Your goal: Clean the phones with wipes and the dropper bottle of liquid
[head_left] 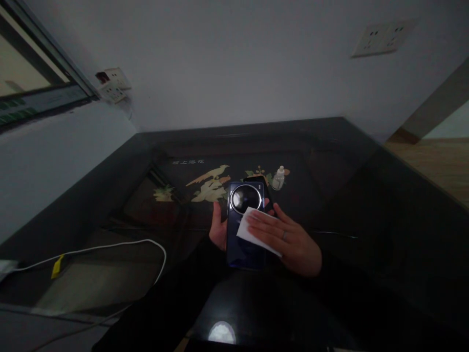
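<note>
A dark blue smartphone (238, 254) is held back side up over the table, its large round camera ring toward the far end. My left hand (219, 230) grips it from the left and beneath, with the thumb along its edge and fingertips showing at the right side. Against the phone's back, just below the camera ring, my right hand (293, 242) presses a folded white wipe (247, 230). A ring sits on one finger of that hand. Behind the phone lies a second black phone-like slab (259, 180), partly hidden. A small white bottle (278, 178) stands beside it.
The glossy black table (330, 195) bears a bird-and-flower picture (210, 188) and meets the wall at the back. A white cable (120, 243) with a yellow tag (57, 267) curves across the left side. Sockets (383, 39) are on the wall.
</note>
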The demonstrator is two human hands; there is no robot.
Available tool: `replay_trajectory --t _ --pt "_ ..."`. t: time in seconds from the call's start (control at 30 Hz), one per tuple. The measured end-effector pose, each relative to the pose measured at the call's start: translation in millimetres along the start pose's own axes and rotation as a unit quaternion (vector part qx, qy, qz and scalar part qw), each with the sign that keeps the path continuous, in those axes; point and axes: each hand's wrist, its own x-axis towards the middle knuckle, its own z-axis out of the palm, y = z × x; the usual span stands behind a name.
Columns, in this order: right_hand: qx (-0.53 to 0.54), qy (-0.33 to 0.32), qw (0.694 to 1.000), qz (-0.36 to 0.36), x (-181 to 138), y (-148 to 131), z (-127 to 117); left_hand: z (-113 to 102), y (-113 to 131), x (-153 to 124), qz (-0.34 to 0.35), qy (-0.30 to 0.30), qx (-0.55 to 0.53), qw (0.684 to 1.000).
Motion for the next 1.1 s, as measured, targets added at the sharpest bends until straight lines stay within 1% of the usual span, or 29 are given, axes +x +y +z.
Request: replay_trajectory --t 0.07,0.17,0.27,0.33,0.37,0.4,0.43,0.47,0.5,0.53,0.57,0.6,0.63,0.67,0.7,0.73,0.77,0.83,0.9,1.0,1.03,1.1 --pt "-0.013 -0.028 0.999 -0.026 0.0 -4.5 13.4 0.2 0.0 -0.3 0.007 -0.006 0.005 1.0" --pt "0.017 -0.054 0.996 -0.069 -3.8 -18.9 25.4 2.8 1.2 0.4 0.014 -0.02 0.009 1.0" --pt "0.072 -0.086 0.99 -0.091 -14.5 -33.8 27.0 1.7 4.6 3.5 0.018 -0.027 0.009 0.999" --pt "0.131 -0.096 0.984 -0.07 -24.7 -36.7 22.4 -2.4 8.4 5.4 0.022 -0.02 0.012 0.999" --pt "0.157 -0.092 0.983 -0.032 -30.1 -34.3 18.4 -5.2 10.7 6.0 0.02 -0.014 0.012 1.0" --pt "0.175 -0.079 0.981 0.022 -35.3 -28.9 13.4 -8.2 12.9 6.4 0.014 -0.008 0.011 1.0" --pt "0.175 -0.053 0.978 0.098 -40.2 -20.5 7.9 -11.1 14.8 6.6 0.008 -0.001 0.007 1.0" --pt "0.15 -0.026 0.969 0.193 -44.6 -9.5 2.4 -13.9 16.3 6.9 -0.001 0.007 0.002 1.0" --pt "0.111 0.004 0.956 0.27 -48.4 3.4 -2.5 -16.2 17.4 7.1 -0.011 0.014 -0.005 1.0" --pt "0.067 0.04 0.946 0.315 -51.8 17.4 -6.3 -17.9 17.8 7.5 -0.02 0.021 -0.01 1.0" --pt "0.014 0.073 0.939 0.337 -54.7 31.5 -8.7 -19.1 17.8 8.1 -0.028 0.029 -0.013 0.999" --pt "-0.039 0.083 0.939 0.333 -57.2 44.7 -9.1 -19.6 17.5 8.7 -0.034 0.039 -0.014 0.999" --pt "-0.09 0.07 0.945 0.308 -59.6 56.5 -7.8 -19.7 17.1 9.2 -0.039 0.05 -0.012 0.998" --pt "-0.137 0.038 0.949 0.281 -61.9 66.2 -4.7 -19.3 16.7 9.7 -0.041 0.061 -0.007 0.997" --pt "-0.169 -0.011 0.95 0.262 -64.3 73.9 -0.4 -18.6 16.6 9.9 -0.038 0.074 0.0 0.997" --pt "-0.196 -0.05 0.944 0.261 -67.0 79.6 4.5 -17.6 16.9 9.7 -0.035 0.085 0.008 0.996" --pt "-0.209 -0.089 0.94 0.253 -69.9 83.6 9.4 -16.5 17.6 9.3 -0.03 0.094 0.017 0.995" --pt "-0.218 -0.132 0.935 0.247 -76.5 88.7 16.0 -13.4 20.2 7.6 -0.023 0.108 0.033 0.993" --pt "-0.217 -0.15 0.934 0.242 -82.2 91.6 15.8 -9.1 23.4 5.8 -0.01 0.121 0.044 0.992" --pt "-0.215 -0.162 0.932 0.244 -81.3 90.3 4.2 -1.0 25.1 5.8 0.024 0.136 0.074 0.988" --pt "-0.211 -0.154 0.933 0.249 -76.7 86.8 -0.6 1.7 24.1 7.2 0.035 0.144 0.093 0.985" --pt "-0.178 -0.109 0.94 0.268 -59.7 73.6 -7.6 5.7 19.4 12.6 0.049 0.174 0.138 0.974"
